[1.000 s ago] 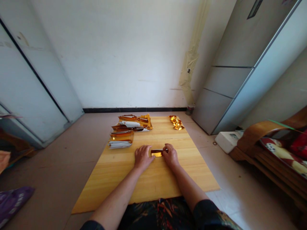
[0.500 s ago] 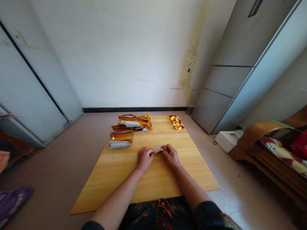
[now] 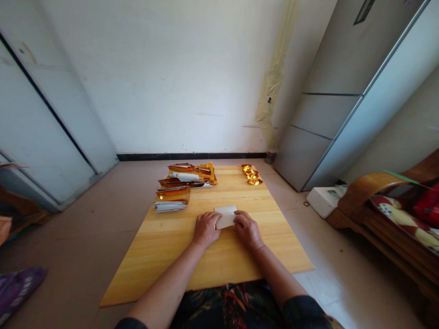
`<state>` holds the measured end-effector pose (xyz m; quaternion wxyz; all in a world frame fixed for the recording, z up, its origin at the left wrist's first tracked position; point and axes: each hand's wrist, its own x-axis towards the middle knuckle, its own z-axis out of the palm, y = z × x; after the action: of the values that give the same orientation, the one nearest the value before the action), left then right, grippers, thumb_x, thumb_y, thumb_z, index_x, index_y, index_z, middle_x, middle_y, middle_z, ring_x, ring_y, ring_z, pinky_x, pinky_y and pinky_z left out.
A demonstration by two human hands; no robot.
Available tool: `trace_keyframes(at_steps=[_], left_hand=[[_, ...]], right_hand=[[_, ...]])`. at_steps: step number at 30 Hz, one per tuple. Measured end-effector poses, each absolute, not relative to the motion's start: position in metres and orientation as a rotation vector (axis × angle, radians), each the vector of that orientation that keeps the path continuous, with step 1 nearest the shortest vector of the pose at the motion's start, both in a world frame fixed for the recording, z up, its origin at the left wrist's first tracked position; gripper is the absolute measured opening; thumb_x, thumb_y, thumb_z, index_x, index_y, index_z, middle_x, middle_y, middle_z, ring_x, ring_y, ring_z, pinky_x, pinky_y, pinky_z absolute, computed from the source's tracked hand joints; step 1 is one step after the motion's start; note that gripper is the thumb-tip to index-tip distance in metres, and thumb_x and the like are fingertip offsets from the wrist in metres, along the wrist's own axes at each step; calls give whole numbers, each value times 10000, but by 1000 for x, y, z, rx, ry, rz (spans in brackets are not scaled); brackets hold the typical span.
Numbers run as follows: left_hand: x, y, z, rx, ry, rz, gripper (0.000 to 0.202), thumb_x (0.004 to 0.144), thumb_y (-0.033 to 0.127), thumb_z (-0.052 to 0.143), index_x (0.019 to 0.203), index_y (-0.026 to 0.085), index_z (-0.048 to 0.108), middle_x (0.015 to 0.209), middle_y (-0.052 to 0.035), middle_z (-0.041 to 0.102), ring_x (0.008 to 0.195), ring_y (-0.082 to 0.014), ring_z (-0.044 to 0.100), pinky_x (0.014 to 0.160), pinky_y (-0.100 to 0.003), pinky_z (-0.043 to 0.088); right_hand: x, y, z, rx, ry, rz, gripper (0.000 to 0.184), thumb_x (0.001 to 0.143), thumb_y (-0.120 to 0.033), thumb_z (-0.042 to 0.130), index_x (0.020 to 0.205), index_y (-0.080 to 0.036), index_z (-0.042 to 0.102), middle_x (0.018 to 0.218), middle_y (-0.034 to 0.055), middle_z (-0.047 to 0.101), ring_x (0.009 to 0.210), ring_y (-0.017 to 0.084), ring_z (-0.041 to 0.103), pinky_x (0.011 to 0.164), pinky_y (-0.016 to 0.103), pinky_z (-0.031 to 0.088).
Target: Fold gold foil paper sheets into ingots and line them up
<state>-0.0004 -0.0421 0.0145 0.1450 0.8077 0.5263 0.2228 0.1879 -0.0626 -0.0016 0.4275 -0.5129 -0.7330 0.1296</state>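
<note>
A small white sheet of paper (image 3: 225,216) lies low over the middle of the wooden table, its pale face turned up. My left hand (image 3: 206,228) grips its left edge between thumb and fingers. At the right edge, my right hand (image 3: 247,229) pinches the same sheet. Farther off to the left, a stack of shiny amber foil sheets (image 3: 173,195) with white paper backs sits on the table. Beyond it is another pile of amber foil (image 3: 206,172). Several folded gold foil pieces (image 3: 252,174) rest at the far right corner.
The wooden table (image 3: 164,265) reaches from my lap toward the white wall. A grey fridge (image 3: 318,109) stands at the right, with a white box (image 3: 324,201) and a wooden bench (image 3: 363,196) nearer. A purple bag (image 3: 20,292) is on the floor at left.
The white paper has turned from a narrow tilted strip to a broader, flatter face. Both hands have shifted slightly toward me, still holding its sides.
</note>
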Motion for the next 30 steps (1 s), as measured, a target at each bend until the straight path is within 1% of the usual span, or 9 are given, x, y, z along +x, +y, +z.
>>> trace_keyframes(at_steps=[2,4,8,11,13,16,20,25,30], left_hand=[[-2,-43,14,2328,1508,656,427,664,150,614,1080,248,611,1175,-44,638,1104,-230,533,952,-380,342],[-3,-44,14,2348,1487,668,404,665,144,600,1055,247,615,1164,-41,642,1101,-223,535,946,-375,346],[-9,-43,14,2379,1414,632,404,662,185,622,1058,259,599,1184,-32,628,1130,-223,517,971,-375,341],[-13,-42,13,2379,1379,612,408,674,222,631,1078,259,585,1213,-42,611,1144,-229,510,991,-384,335],[-15,-41,11,2390,1360,615,394,679,219,628,1068,261,584,1229,-39,601,1156,-229,503,994,-386,337],[-16,-41,8,2407,1362,620,429,656,203,648,1075,266,577,1240,-33,593,1168,-231,496,997,-385,339],[-16,-40,7,2400,1387,631,516,655,215,664,1154,262,542,1228,-45,595,1155,-237,504,1006,-389,330],[-17,-41,9,2405,1375,615,653,675,208,647,1293,283,453,1259,-47,576,1164,-233,493,1015,-391,313],[-18,-41,9,2449,1304,619,591,692,215,631,1257,320,492,1263,-10,578,1183,-226,474,1008,-388,316]], right_hand=[[191,-71,-1,-1281,-1877,323,192,746,-82,452,795,-215,583,1178,80,598,1012,162,606,861,279,488],[195,-78,0,-1284,-1925,334,192,762,-88,448,816,-220,576,1178,75,604,1028,164,605,869,277,485],[199,-90,3,-1341,-1963,380,195,792,-111,443,858,-235,577,1004,47,663,930,157,634,814,245,494],[199,-93,5,-1368,-1947,387,146,797,-147,485,832,-243,589,922,30,668,862,155,641,761,224,499],[198,-92,6,-1355,-1944,372,130,797,-155,499,819,-242,593,947,33,666,846,152,642,747,221,500],[197,-88,4,-1329,-1984,348,161,818,-144,462,836,-238,591,1071,44,646,874,147,642,766,227,500],[196,-78,1,-1360,-2015,293,228,802,-104,440,909,-243,584,1195,36,600,955,145,627,829,238,489],[193,-65,1,-1449,-2076,273,244,786,-90,458,917,-251,586,1218,13,594,963,147,626,834,234,481],[189,-58,4,-1500,-2135,234,203,775,-97,478,864,-246,583,1201,11,606,874,152,639,749,216,474]])
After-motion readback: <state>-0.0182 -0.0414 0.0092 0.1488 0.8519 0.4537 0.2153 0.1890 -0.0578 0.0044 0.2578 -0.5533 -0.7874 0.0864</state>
